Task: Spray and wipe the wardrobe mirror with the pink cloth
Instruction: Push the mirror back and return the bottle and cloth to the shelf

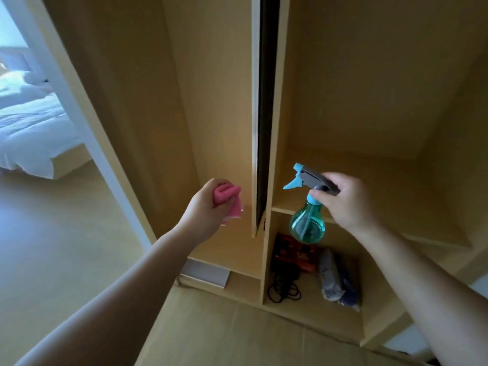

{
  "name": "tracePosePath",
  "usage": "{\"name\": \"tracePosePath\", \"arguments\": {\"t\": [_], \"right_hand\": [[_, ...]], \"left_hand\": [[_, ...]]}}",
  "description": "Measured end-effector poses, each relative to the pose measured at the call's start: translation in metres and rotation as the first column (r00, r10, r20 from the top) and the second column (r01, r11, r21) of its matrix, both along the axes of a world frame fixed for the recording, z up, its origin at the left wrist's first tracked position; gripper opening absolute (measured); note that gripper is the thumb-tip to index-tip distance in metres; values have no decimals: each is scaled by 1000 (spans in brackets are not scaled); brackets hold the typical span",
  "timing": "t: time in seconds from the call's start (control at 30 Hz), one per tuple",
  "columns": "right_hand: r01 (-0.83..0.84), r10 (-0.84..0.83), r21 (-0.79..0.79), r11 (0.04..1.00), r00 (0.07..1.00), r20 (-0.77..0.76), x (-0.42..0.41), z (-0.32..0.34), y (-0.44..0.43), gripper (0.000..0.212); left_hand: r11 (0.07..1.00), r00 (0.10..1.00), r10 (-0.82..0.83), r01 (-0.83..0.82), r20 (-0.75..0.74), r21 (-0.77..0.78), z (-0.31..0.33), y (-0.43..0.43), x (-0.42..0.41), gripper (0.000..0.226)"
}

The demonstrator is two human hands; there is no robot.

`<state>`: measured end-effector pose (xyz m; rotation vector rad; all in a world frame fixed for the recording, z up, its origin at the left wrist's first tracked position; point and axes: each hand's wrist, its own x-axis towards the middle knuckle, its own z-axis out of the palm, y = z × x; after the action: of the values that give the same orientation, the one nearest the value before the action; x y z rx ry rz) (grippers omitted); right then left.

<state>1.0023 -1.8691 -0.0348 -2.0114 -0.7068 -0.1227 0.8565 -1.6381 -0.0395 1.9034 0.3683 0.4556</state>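
Pale wooden wardrobe panels [206, 75] filled the frame, with a white-covered bed [29, 128] at the upper left. At centre the wardrobe mirror [266, 101] showed only as a dark narrow strip, nearly edge-on. Just left of its lower end, the left grip [207, 210] was closed round a bunched pink cloth [227, 195]. On the right, the right grip [348, 202] was curled round the neck of a teal translucent spray bottle [307, 225], nozzle pointing left. A black cable [284, 289] lay on the bottom shelf [303, 309] at lower centre.
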Motion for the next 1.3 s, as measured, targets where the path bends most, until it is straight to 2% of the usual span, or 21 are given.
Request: {"name": "tracePosePath", "arguments": {"t": [0.23, 0.57, 0.97, 1.17, 1.3], "right_hand": [[-119, 121, 73, 990, 992, -25, -55, -7, 69, 20], [-275, 275, 30, 961, 961, -3, -36, -33, 149, 21], [-232, 233, -13, 973, 972, 26, -16, -40, 223, 19], [-132, 132, -34, 991, 991, -13, -24, -70, 266, 12], [0, -2, -32, 1000, 998, -68, -37, -100, 303, 9]], "left_hand": [[997, 997, 82, -82, 13, 5, -6, 60, -58, 26], [982, 983, 186, -186, -3, -14, -31, 116, -49, 29], [989, 989, 145, -144, -31, 35, -41, 190, -17, 34], [999, 999, 27, -26, -44, 27, -62, 251, 1, 38], [995, 992, -98, 97, -77, -15, -90, 300, 17, 37]]}}
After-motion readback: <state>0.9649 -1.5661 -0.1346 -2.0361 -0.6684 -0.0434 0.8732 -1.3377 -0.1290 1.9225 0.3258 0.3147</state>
